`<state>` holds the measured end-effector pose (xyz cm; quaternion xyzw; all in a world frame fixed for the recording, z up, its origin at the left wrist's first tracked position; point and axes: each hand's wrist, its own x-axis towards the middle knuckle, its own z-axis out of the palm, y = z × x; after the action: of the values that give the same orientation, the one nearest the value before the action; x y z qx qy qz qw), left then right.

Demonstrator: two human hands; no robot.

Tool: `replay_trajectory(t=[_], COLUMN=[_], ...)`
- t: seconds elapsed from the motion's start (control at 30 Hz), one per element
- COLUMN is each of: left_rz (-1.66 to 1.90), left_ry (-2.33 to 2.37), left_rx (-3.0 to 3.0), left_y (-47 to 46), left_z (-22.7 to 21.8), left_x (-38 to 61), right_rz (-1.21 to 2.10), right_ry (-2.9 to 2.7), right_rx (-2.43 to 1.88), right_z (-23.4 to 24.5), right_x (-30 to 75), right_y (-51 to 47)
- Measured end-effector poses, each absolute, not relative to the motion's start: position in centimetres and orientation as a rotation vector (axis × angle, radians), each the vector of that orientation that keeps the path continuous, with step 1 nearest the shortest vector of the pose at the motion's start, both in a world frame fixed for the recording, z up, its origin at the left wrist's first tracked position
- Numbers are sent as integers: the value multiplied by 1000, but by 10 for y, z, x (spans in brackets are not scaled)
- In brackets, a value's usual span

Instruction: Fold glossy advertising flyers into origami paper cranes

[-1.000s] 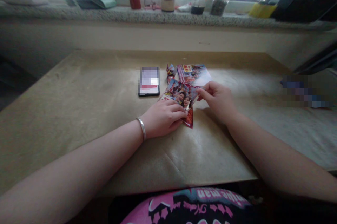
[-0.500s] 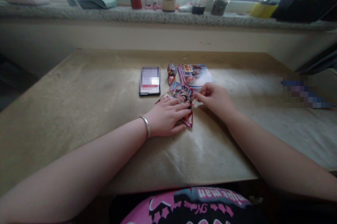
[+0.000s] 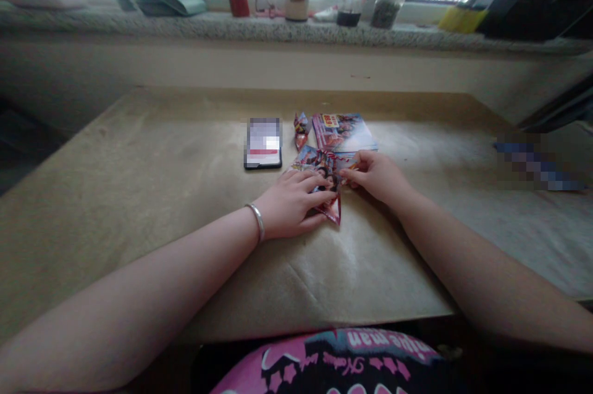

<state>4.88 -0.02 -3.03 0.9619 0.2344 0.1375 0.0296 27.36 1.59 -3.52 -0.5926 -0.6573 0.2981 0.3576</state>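
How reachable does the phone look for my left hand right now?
Likely yes: the phone lies beyond the left hand, with nothing visible between them, though that hand rests on the printed packet.

On the counter (image 3: 139,196), there's room left of my left fingers (image 3: 320,197) and right of my right fingers (image 3: 356,176). Just ahead, the phone (image 3: 263,158), the crumpled wrapper (image 3: 301,131) and the pile of picture cards (image 3: 343,130) get in the way.

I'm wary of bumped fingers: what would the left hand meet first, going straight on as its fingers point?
Past the printed paper it lies on, the left hand would probably meet the right hand first, though depth is hard to judge.
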Motion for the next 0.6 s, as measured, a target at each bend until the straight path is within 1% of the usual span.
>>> replay_trajectory(t=[0.17,0.37,0.6], left_rz=[452,437,447], left_ry=[696,745,711], left_rx=[2943,2912,2890], left_y=[1,1,3], left_z=[-30,-28,-30], left_x=[48,48,48], right_rz=[934,874,1039], right_ry=[-1665,-1653,-1568], right_rx=[-1474,-1523,-1420], right_z=[-33,-33,-39], right_x=[272,270,271], right_y=[13,14,15])
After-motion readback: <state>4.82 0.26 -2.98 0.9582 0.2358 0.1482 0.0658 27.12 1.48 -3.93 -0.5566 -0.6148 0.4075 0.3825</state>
